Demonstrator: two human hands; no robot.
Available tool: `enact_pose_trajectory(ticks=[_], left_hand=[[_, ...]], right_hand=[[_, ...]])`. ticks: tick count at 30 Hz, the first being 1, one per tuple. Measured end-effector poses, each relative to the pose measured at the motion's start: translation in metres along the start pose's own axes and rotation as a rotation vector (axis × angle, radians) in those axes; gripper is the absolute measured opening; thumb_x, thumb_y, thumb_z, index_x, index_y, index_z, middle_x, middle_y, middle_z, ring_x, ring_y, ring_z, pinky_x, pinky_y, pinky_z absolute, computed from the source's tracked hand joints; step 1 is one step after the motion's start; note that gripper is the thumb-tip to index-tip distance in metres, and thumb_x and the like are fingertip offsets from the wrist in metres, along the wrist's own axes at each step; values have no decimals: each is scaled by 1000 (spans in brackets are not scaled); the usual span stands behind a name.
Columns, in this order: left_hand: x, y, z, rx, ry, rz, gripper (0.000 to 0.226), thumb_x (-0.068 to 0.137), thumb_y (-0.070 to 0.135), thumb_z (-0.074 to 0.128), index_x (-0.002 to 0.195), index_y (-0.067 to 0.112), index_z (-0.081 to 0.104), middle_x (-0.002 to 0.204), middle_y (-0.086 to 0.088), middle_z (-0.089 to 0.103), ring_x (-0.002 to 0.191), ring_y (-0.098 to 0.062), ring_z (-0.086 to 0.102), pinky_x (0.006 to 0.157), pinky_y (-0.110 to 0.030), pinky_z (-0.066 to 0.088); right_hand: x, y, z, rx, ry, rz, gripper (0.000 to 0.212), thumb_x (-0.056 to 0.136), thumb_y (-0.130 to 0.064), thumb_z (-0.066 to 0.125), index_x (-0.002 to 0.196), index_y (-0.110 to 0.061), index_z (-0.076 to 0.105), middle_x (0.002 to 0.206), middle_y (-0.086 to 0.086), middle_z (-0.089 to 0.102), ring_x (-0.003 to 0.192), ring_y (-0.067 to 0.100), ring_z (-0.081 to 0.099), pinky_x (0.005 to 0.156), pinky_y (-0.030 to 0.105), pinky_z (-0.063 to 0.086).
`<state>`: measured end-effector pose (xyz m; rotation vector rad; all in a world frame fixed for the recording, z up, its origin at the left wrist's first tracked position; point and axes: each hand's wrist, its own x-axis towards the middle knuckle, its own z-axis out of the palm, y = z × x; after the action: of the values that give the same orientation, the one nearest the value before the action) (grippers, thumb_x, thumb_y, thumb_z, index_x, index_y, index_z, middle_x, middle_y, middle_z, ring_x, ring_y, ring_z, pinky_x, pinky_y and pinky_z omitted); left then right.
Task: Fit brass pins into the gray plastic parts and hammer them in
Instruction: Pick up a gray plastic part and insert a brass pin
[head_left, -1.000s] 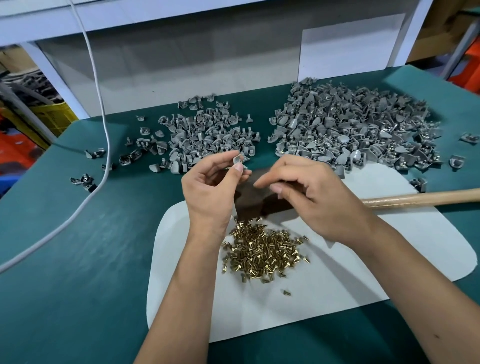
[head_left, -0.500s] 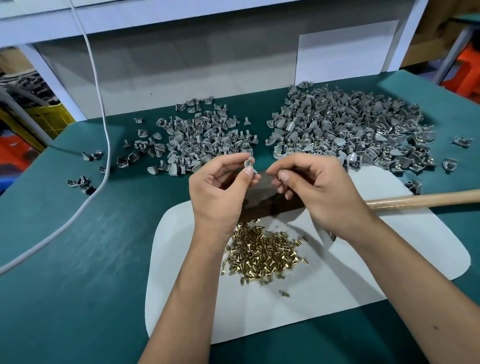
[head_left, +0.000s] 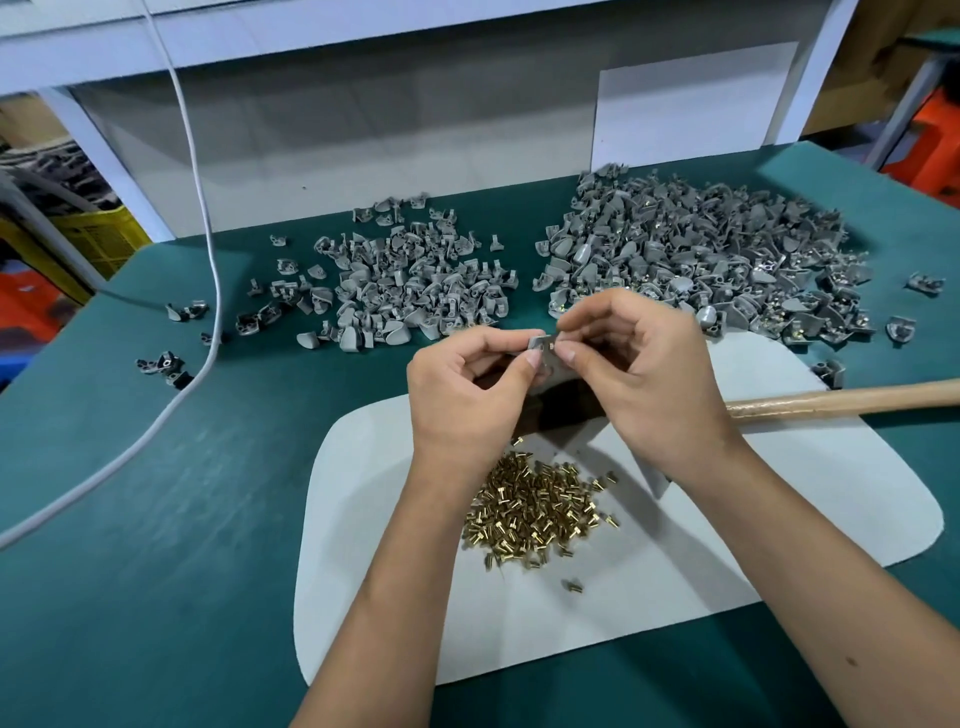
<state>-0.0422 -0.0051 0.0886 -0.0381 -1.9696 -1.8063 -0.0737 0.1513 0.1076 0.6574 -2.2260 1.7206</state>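
My left hand (head_left: 467, 395) pinches a small gray plastic part (head_left: 538, 345) between thumb and forefinger, above the white mat (head_left: 779, 519). My right hand (head_left: 644, 374) meets it from the right, fingertips pressed on a brass pin (head_left: 550, 343) at the part's side. Below the hands a heap of brass pins (head_left: 540, 509) lies on the mat. A wooden hammer handle (head_left: 841, 400) runs off to the right; its dark head (head_left: 561, 410) is mostly hidden under my hands. Two piles of gray parts sit behind: a smaller left pile (head_left: 405, 291) and a larger right pile (head_left: 701, 254).
A green table cover (head_left: 156, 519) lies under everything. A white cable (head_left: 202, 260) hangs down and curves across the left side. Loose gray parts (head_left: 166, 364) are scattered at the left, and a few at the far right (head_left: 924, 283). A white wall panel stands behind the table.
My right hand has risen from the mat and closed in on the left hand, so the fingertips of both now meet at the gray part. The left hand has barely shifted.
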Motion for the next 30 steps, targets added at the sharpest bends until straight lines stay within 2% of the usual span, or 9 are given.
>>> enact_pose_trajectory(ticks=[5, 10, 17, 24, 30], left_hand=[[-1, 0, 1, 1, -24, 13, 14, 88, -4, 73, 96, 4, 79, 86, -3, 80, 81, -18, 78, 78, -31, 62], [-2, -1, 2, 8, -25, -12, 14, 88, -4, 73, 95, 6, 80, 87, -3, 80, 81, -21, 78, 82, -41, 63], [-2, 0, 7, 6, 2, -53, 18, 83, -6, 75, 95, 7, 80, 91, -5, 80, 87, -23, 78, 88, -48, 62], [-2, 1, 11, 73, 14, -33, 21, 82, -11, 74, 92, 8, 79, 93, -2, 80, 89, -14, 77, 89, -40, 62], [-3, 2, 8, 59, -30, -30, 24, 83, -12, 74, 90, 11, 79, 92, -4, 80, 89, -16, 77, 89, -39, 62]], right_hand=[[-2, -1, 2, -7, 28, 24, 29, 83, -1, 79, 99, -15, 60, 83, -3, 75, 81, 13, 74, 79, 39, 62], [-3, -1, 4, -43, 44, 27, 31, 81, -2, 80, 99, -18, 59, 81, -4, 74, 82, 12, 74, 81, 42, 61], [-7, -3, 12, -228, 98, -128, 28, 85, 4, 72, 95, -15, 55, 84, -7, 63, 80, 10, 65, 72, 31, 56], [-8, -3, 14, -345, 116, -154, 33, 83, 8, 70, 93, -16, 49, 81, -5, 56, 77, 6, 57, 64, 22, 47], [-5, -1, 10, -289, 53, -118, 33, 84, 10, 68, 96, -16, 51, 84, -9, 58, 81, 3, 59, 68, 15, 47]])
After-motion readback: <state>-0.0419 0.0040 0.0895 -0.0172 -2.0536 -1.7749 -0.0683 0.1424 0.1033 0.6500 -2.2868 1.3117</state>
